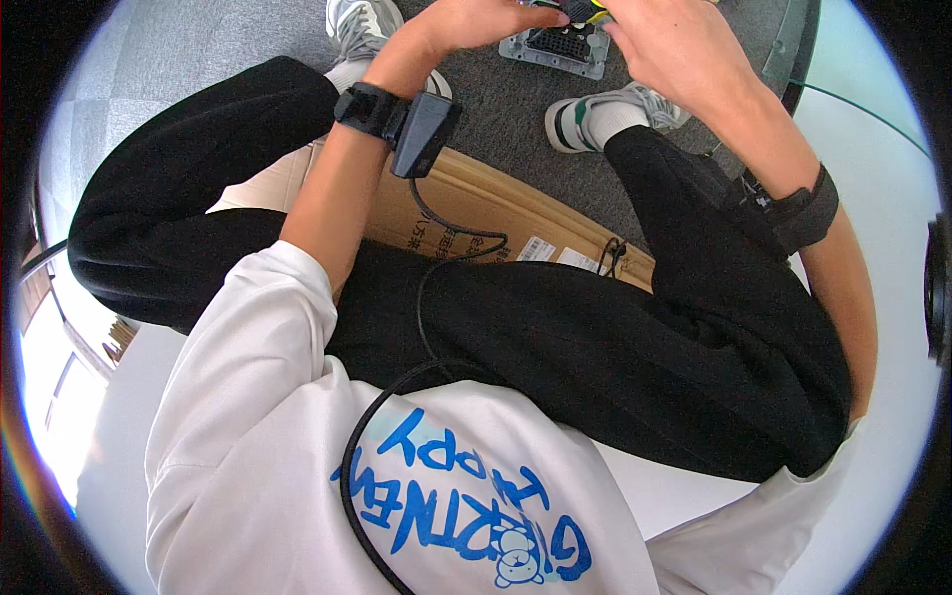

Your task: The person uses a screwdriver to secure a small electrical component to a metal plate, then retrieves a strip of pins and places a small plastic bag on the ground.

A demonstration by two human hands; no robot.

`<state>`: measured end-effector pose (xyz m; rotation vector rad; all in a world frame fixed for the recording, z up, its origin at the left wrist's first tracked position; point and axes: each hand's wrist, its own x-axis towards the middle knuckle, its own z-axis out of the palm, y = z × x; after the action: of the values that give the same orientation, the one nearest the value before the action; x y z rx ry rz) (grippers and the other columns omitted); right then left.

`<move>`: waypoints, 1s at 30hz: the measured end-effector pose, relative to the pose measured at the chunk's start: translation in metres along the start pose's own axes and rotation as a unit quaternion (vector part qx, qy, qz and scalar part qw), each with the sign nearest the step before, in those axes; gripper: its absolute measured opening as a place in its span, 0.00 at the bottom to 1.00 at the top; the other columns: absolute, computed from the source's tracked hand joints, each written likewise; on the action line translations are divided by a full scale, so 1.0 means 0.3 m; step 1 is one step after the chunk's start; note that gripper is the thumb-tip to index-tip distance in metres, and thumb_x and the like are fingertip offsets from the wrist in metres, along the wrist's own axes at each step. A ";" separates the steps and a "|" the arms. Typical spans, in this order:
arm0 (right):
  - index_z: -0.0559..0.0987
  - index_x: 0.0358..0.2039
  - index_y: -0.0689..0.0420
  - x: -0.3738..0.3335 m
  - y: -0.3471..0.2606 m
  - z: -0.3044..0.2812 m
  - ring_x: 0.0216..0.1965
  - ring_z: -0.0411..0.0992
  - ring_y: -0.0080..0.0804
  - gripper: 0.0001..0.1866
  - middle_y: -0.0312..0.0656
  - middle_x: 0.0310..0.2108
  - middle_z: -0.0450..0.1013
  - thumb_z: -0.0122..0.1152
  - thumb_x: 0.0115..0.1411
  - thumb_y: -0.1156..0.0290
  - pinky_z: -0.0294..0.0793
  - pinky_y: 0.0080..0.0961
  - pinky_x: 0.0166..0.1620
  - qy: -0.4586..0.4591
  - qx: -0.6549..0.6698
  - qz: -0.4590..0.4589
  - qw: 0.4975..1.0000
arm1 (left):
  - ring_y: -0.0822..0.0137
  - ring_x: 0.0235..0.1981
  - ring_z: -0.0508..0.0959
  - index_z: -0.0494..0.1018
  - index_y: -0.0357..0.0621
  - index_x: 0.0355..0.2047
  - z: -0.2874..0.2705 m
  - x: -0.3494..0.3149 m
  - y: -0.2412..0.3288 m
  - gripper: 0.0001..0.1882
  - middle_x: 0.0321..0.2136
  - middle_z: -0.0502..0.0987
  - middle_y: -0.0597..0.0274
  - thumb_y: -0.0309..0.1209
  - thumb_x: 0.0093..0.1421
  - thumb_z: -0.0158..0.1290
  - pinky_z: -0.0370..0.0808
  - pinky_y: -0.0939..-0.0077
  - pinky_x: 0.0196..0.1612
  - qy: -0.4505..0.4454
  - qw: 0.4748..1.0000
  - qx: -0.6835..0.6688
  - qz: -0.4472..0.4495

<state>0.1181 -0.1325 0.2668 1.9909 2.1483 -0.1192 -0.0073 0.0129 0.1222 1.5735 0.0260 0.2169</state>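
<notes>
At the top edge, a grey metal housing (593, 69) with a black perforated part (560, 42) sits low between my feet. My left hand (486, 22) reaches over it from the left, thumb pointing at small coloured pieces above the black part. My right hand (679, 45) comes in from the right, its fingers drawn together beside something thin and yellow (600, 16). The frame's edge cuts off part of both hands, so what lies between the fingers is too small and hidden to name.
A flattened brown cardboard box (397, 213) with white labels lies under my legs. My shoes (570, 127) rest on dark grey carpet (506, 119). A black cable (421, 297) runs from the device (424, 134) on my left wrist across my lap. A glass edge (868, 114) curves at the right.
</notes>
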 end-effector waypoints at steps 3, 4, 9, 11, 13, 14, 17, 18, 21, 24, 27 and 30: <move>0.73 0.47 0.61 0.004 0.011 0.006 0.38 0.75 0.44 0.17 0.46 0.37 0.69 0.60 0.56 0.74 0.78 0.35 0.39 0.017 0.008 -0.016 1.000 | 0.68 0.46 0.76 0.72 0.38 0.50 -0.006 0.001 0.011 0.18 0.42 0.78 0.61 0.21 0.59 0.57 0.72 0.70 0.53 -0.007 1.000 0.001 0.003; 0.73 0.47 0.61 0.003 0.017 0.008 0.38 0.75 0.44 0.17 0.46 0.37 0.69 0.60 0.56 0.74 0.78 0.35 0.39 0.016 0.007 -0.015 1.000 | 0.68 0.46 0.76 0.72 0.39 0.50 0.000 0.005 0.009 0.18 0.42 0.78 0.61 0.20 0.58 0.57 0.72 0.70 0.53 -0.012 1.000 -0.006 0.005; 0.74 0.46 0.61 0.003 0.014 0.011 0.38 0.76 0.45 0.16 0.46 0.35 0.73 0.59 0.61 0.66 0.78 0.35 0.39 0.060 -0.028 -0.025 0.998 | 0.68 0.46 0.75 0.72 0.39 0.50 0.020 0.010 0.027 0.19 0.43 0.78 0.61 0.21 0.58 0.58 0.71 0.69 0.55 -0.024 1.000 0.014 0.007; 0.73 0.46 0.61 0.022 -0.003 -0.005 0.38 0.76 0.46 0.17 0.48 0.36 0.74 0.59 0.62 0.64 0.78 0.36 0.39 0.004 -0.027 0.027 0.999 | 0.67 0.46 0.76 0.72 0.38 0.50 0.026 0.003 0.055 0.17 0.42 0.78 0.61 0.22 0.59 0.57 0.71 0.69 0.55 -0.018 0.999 0.000 0.031; 0.73 0.46 0.61 0.032 -0.021 -0.025 0.39 0.77 0.47 0.17 0.50 0.36 0.75 0.59 0.63 0.62 0.78 0.37 0.40 -0.052 -0.027 0.081 0.995 | 0.67 0.47 0.75 0.72 0.38 0.50 0.018 0.004 0.049 0.17 0.43 0.78 0.60 0.22 0.60 0.57 0.71 0.69 0.56 -0.031 0.999 0.006 0.021; 0.72 0.47 0.61 0.031 -0.029 -0.036 0.39 0.77 0.50 0.17 0.53 0.38 0.75 0.59 0.63 0.63 0.79 0.39 0.40 -0.086 0.011 0.085 0.993 | 0.67 0.48 0.75 0.72 0.37 0.50 0.016 0.010 0.046 0.17 0.43 0.78 0.59 0.23 0.60 0.57 0.71 0.69 0.56 -0.044 0.999 0.011 0.013; 0.70 0.48 0.62 0.007 -0.032 0.003 0.41 0.77 0.55 0.18 0.58 0.41 0.74 0.59 0.63 0.65 0.78 0.43 0.42 -0.076 0.098 0.071 0.990 | 0.69 0.37 0.78 0.73 0.38 0.49 0.035 0.011 0.010 0.14 0.35 0.78 0.60 0.30 0.66 0.54 0.76 0.72 0.46 -0.011 0.998 0.009 0.069; 0.70 0.49 0.63 0.000 -0.031 0.022 0.42 0.76 0.58 0.19 0.59 0.42 0.73 0.60 0.62 0.66 0.78 0.45 0.43 -0.030 0.148 0.052 0.987 | 0.69 0.37 0.78 0.73 0.38 0.49 0.044 0.001 -0.050 0.14 0.35 0.78 0.60 0.30 0.66 0.54 0.76 0.72 0.46 -0.010 0.998 0.009 0.068; 0.69 0.52 0.63 0.004 -0.025 0.022 0.42 0.76 0.60 0.21 0.60 0.43 0.72 0.60 0.61 0.68 0.78 0.46 0.45 -0.075 0.156 0.055 0.983 | 0.66 0.45 0.78 0.74 0.41 0.51 0.074 -0.020 -0.137 0.15 0.42 0.80 0.57 0.25 0.63 0.56 0.75 0.67 0.53 -0.034 0.996 0.080 0.022; 0.70 0.52 0.63 -0.003 0.000 0.025 0.41 0.75 0.59 0.20 0.57 0.42 0.72 0.59 0.61 0.69 0.77 0.46 0.44 -0.064 0.147 0.064 0.985 | 0.68 0.37 0.79 0.76 0.42 0.48 0.089 -0.081 -0.206 0.12 0.37 0.80 0.62 0.29 0.64 0.55 0.76 0.73 0.45 -0.064 0.977 0.201 -0.034; 0.71 0.50 0.62 -0.022 0.025 0.025 0.42 0.75 0.57 0.18 0.56 0.42 0.72 0.58 0.62 0.68 0.77 0.46 0.44 -0.042 0.123 0.079 0.988 | 0.69 0.31 0.80 0.77 0.42 0.43 0.048 -0.096 -0.203 0.13 0.33 0.81 0.60 0.32 0.59 0.57 0.79 0.72 0.38 -0.207 0.937 0.150 -0.238; 0.71 0.49 0.62 -0.049 0.022 0.030 0.41 0.75 0.58 0.17 0.55 0.41 0.71 0.57 0.62 0.68 0.77 0.47 0.44 -0.081 0.118 0.086 0.986 | 0.69 0.28 0.79 0.77 0.43 0.38 0.046 -0.122 -0.215 0.10 0.32 0.80 0.61 0.33 0.60 0.55 0.78 0.72 0.33 -0.309 0.875 0.136 -0.348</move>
<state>0.1265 -0.1480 0.2616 2.1995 1.9283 -0.5116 -0.0332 -0.0052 0.0537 1.7459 0.1260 -0.8942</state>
